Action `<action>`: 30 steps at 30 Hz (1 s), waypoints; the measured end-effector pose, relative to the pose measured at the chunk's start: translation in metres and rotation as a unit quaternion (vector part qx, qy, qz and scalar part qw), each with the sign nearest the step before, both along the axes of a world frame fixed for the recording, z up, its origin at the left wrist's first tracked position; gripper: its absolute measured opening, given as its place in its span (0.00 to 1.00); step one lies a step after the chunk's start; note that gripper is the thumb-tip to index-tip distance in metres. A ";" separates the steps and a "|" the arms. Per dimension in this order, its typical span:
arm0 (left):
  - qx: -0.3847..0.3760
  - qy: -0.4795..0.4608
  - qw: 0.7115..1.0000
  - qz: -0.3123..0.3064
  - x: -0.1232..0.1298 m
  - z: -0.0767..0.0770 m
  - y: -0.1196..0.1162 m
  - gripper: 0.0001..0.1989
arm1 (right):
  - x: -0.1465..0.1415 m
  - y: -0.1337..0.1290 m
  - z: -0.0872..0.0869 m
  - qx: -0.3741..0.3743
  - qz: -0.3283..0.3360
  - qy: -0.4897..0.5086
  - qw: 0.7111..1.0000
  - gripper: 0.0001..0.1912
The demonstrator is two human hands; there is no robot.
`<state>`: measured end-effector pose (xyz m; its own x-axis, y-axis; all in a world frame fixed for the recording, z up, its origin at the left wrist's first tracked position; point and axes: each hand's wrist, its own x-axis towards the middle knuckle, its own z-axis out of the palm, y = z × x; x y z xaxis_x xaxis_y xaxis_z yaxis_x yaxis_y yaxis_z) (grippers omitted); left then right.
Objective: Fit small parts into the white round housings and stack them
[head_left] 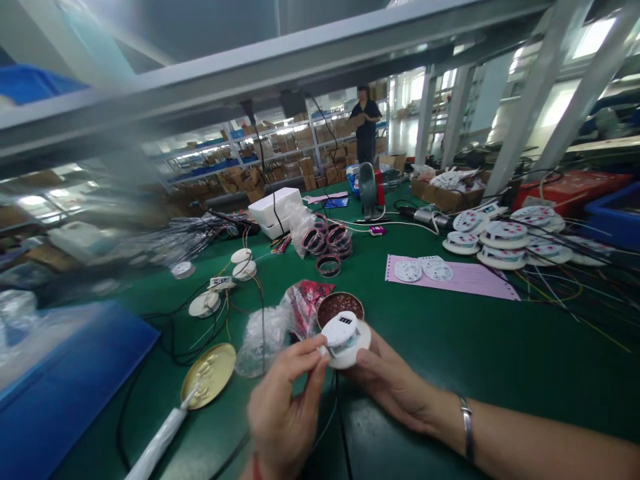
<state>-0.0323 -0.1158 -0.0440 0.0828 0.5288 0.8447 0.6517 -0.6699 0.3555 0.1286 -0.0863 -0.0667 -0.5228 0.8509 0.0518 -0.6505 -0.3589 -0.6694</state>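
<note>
In front of me my right hand [393,383] grips a white round plastic housing [361,340] by its rim, thumb on top. Over the housing lies a smaller white disc [339,329] with a black slotted part on its face, slightly tilted. My left hand [290,400] is closed in a pinch at the disc's left edge; the fingertips partly hide what they grip. Just behind is a round tin [341,305] of brown grains. Left of my hands, a gold lid [209,375] holds pale paste, with a white-handled tool [160,443] resting its tip there.
A blue bin [75,380] stands at left. Clear plastic bags [265,337] and wired white discs [204,303] lie nearby. Farther back are clear rings [329,265], pink paper [470,280] with white boards, stacked discs [505,233] and a blower [369,190]. A person [367,123] stands beyond.
</note>
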 end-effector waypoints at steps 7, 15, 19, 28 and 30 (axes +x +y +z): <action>0.163 0.133 0.969 0.132 0.004 -0.001 0.000 0.07 | 0.001 -0.007 0.009 0.050 -0.066 -0.056 0.995 0.36; 0.206 0.161 0.957 0.124 0.006 0.010 -0.003 0.04 | 0.003 -0.007 0.011 0.097 -0.095 -0.084 0.987 0.38; 0.212 0.168 0.957 0.102 0.005 0.013 -0.002 0.04 | 0.005 -0.007 0.008 0.122 -0.101 -0.098 0.982 0.39; 0.218 0.196 0.954 0.070 0.000 0.017 -0.006 0.06 | 0.007 -0.010 0.006 0.150 -0.122 -0.124 0.973 0.41; 0.221 0.193 0.953 0.072 0.001 0.017 -0.006 0.06 | 0.006 -0.010 0.006 0.149 -0.123 -0.124 0.973 0.40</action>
<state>-0.0316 -0.1219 -0.0274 0.3857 0.1578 0.9090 0.7734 -0.5926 -0.2253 0.1349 -0.0963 -0.0609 -0.3322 0.9187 0.2136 -0.4970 0.0220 -0.8675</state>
